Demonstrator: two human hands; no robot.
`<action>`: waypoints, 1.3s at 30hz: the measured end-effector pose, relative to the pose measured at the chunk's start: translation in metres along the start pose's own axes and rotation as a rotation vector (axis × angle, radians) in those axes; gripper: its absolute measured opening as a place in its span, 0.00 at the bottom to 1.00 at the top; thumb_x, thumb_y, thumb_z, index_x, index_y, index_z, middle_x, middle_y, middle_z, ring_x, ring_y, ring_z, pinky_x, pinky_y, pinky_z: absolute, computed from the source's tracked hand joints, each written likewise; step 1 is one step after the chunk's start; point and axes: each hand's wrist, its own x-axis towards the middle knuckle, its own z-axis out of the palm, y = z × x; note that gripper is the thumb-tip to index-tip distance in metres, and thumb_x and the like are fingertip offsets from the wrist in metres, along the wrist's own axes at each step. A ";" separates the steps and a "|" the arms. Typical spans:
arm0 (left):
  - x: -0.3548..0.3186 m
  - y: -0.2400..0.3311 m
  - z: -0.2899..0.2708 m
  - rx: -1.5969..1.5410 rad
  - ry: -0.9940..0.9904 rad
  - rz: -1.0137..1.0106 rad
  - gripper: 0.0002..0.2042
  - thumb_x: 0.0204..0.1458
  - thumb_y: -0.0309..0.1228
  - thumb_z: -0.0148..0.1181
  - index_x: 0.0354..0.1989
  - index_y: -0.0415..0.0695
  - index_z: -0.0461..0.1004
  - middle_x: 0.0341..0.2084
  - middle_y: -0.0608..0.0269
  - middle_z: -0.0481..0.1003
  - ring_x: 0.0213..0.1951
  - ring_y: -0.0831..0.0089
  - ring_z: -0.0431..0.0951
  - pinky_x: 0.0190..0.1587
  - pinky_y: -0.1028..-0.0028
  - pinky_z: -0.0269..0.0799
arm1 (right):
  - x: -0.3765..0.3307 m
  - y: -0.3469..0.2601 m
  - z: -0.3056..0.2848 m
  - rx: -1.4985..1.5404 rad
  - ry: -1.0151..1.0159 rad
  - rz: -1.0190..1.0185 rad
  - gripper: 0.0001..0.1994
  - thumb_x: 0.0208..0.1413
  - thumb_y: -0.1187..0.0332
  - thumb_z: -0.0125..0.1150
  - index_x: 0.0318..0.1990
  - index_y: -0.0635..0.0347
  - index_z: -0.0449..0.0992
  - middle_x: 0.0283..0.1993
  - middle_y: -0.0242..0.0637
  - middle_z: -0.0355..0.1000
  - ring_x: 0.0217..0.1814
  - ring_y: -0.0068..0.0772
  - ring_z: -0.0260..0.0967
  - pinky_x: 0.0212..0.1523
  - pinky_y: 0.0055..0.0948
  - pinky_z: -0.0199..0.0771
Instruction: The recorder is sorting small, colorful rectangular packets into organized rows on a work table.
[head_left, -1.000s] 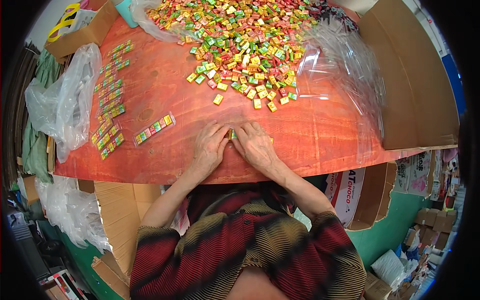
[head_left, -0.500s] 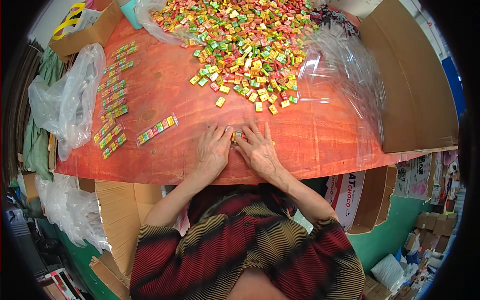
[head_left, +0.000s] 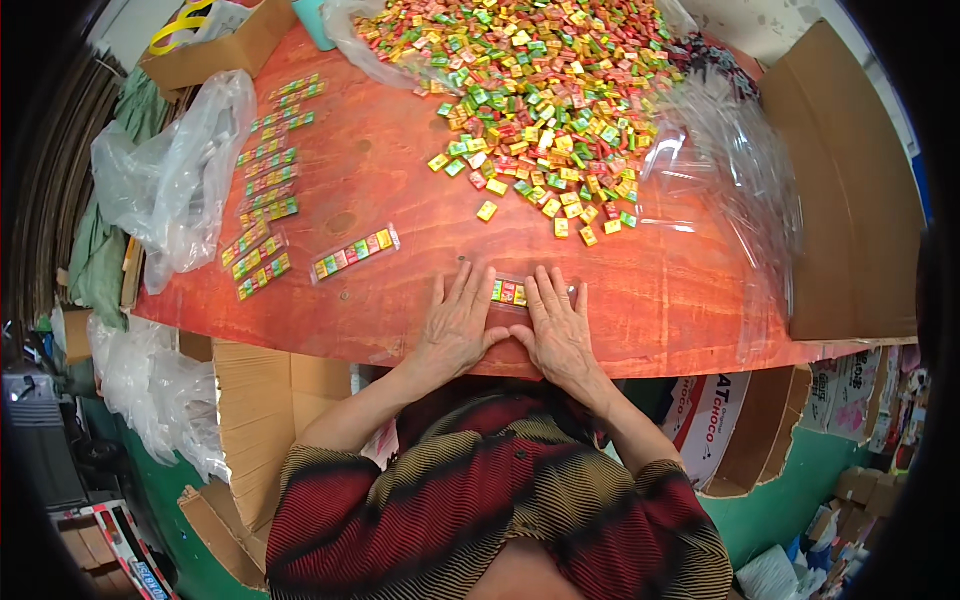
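Note:
A clear plastic strip tray (head_left: 509,292) filled with small coloured boxes lies on the red wooden table near its front edge. My left hand (head_left: 460,322) rests flat over the tray's left end, fingers stretched out. On the right end lies my right hand (head_left: 558,326), also flat with its fingers straight. The two thumbs come together just in front of the tray. Only the middle boxes, green, red and yellow, show between the hands; the ends are mostly covered. Another filled tray (head_left: 355,254) lies apart to the left.
Several filled trays (head_left: 270,180) line the table's left side, beside a crumpled clear bag (head_left: 175,185). A large pile of tiny red, yellow and green boxes (head_left: 550,90) covers the back. Clear plastic trays (head_left: 735,170) heap at right, against a tall cardboard panel (head_left: 850,190).
My hands have gone from bent fingers close over the tray to lying flat and wider apart, uncovering its middle. The whole view has shifted slightly, with the table appearing farther right.

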 end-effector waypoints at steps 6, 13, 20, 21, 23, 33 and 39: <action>-0.005 -0.001 -0.001 0.072 -0.001 -0.030 0.37 0.45 0.50 0.52 0.57 0.31 0.53 0.58 0.41 0.52 0.61 0.50 0.49 0.57 0.46 0.44 | 0.007 -0.002 0.006 -0.011 0.021 -0.037 0.33 0.49 0.57 0.54 0.59 0.67 0.54 0.64 0.49 0.47 0.68 0.48 0.40 0.61 0.58 0.36; 0.000 0.001 -0.011 0.088 -0.038 -0.012 0.36 0.44 0.46 0.55 0.58 0.35 0.53 0.58 0.43 0.52 0.62 0.51 0.49 0.58 0.48 0.44 | 0.010 -0.003 0.014 0.076 0.016 -0.123 0.32 0.48 0.63 0.55 0.60 0.66 0.53 0.64 0.50 0.47 0.67 0.49 0.41 0.62 0.56 0.36; -0.017 -0.026 -0.019 0.137 -0.010 -0.170 0.32 0.45 0.42 0.55 0.58 0.39 0.55 0.58 0.43 0.53 0.61 0.49 0.49 0.57 0.45 0.44 | 0.042 -0.022 0.021 1.146 0.057 -0.104 0.21 0.54 0.77 0.46 0.57 0.63 0.58 0.59 0.47 0.57 0.65 0.44 0.50 0.61 0.37 0.51; -0.022 -0.033 -0.019 0.158 -0.019 -0.204 0.32 0.46 0.41 0.55 0.58 0.39 0.55 0.58 0.43 0.54 0.61 0.48 0.49 0.57 0.45 0.44 | 0.041 -0.020 0.017 1.144 0.064 -0.102 0.21 0.54 0.77 0.46 0.57 0.63 0.58 0.59 0.47 0.57 0.65 0.44 0.50 0.61 0.37 0.51; -0.025 -0.036 -0.018 0.177 -0.031 -0.234 0.31 0.46 0.40 0.54 0.58 0.39 0.56 0.57 0.43 0.54 0.61 0.48 0.50 0.57 0.45 0.44 | 0.031 -0.011 0.009 0.840 0.274 -0.128 0.18 0.52 0.79 0.47 0.52 0.64 0.64 0.53 0.47 0.63 0.63 0.43 0.54 0.59 0.36 0.55; -0.053 -0.016 -0.015 0.266 0.219 -0.116 0.24 0.51 0.33 0.50 0.56 0.37 0.58 0.57 0.42 0.54 0.61 0.46 0.50 0.59 0.49 0.42 | -0.013 0.021 0.001 0.564 0.375 -0.095 0.10 0.47 0.77 0.53 0.39 0.64 0.69 0.40 0.44 0.68 0.47 0.44 0.65 0.51 0.38 0.62; -0.122 0.017 -0.005 -0.277 0.046 0.187 0.06 0.45 0.26 0.53 0.29 0.39 0.73 0.31 0.53 0.73 0.31 0.52 0.74 0.34 0.62 0.69 | -0.010 0.024 0.003 0.499 0.367 -0.116 0.10 0.45 0.76 0.56 0.38 0.63 0.71 0.39 0.41 0.69 0.48 0.43 0.65 0.51 0.39 0.60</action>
